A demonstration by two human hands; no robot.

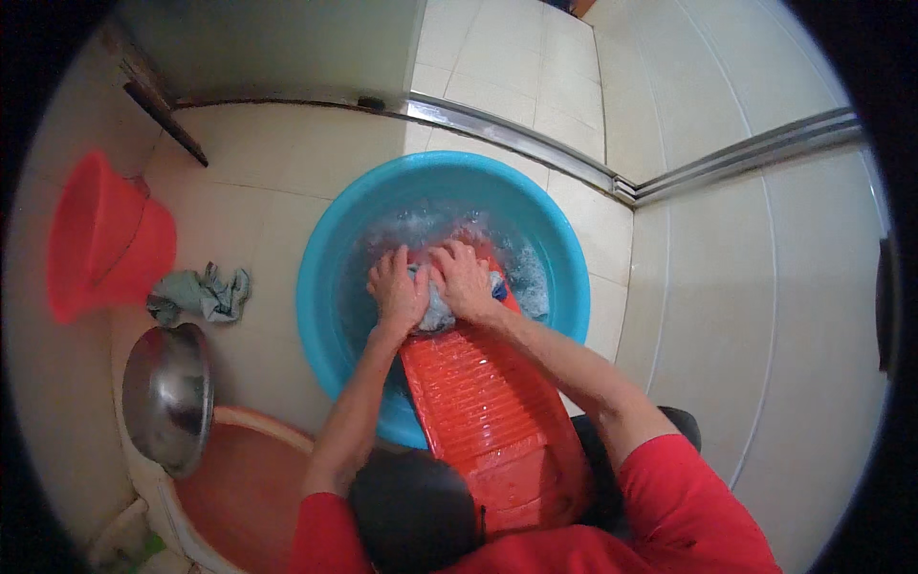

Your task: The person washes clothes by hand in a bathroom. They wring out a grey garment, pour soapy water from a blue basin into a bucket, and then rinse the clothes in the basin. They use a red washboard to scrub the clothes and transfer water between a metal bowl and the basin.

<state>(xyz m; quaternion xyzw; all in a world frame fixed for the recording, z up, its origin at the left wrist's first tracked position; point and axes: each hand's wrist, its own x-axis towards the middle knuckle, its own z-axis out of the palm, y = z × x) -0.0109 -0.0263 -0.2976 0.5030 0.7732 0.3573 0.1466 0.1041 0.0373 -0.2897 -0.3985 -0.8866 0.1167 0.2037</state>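
Both of my hands are inside a large round turquoise plastic basin (315,287) that holds sudsy water (534,276). My left hand (399,290) grips a wet, light grey-blue cloth (437,313) from its left side. On the cloth's right side, my right hand (462,278) holds it too, with the thumbs close together. Beneath the cloth slants a red ridged plastic washboard (477,391), its far end in the water and its near end towards my body. A dark blue bit of fabric (499,287) shows beside my right hand. The fingertips are partly hidden by foam and blur.
At the left are a red bucket (115,237), a crumpled grey-green cloth (201,294) on the tiled floor and a tilted metal bowl (168,398). A reddish-brown tub (244,481) stands lower left. A metal door track (502,136) crosses beyond the basin; a tiled wall (724,287) rises right.
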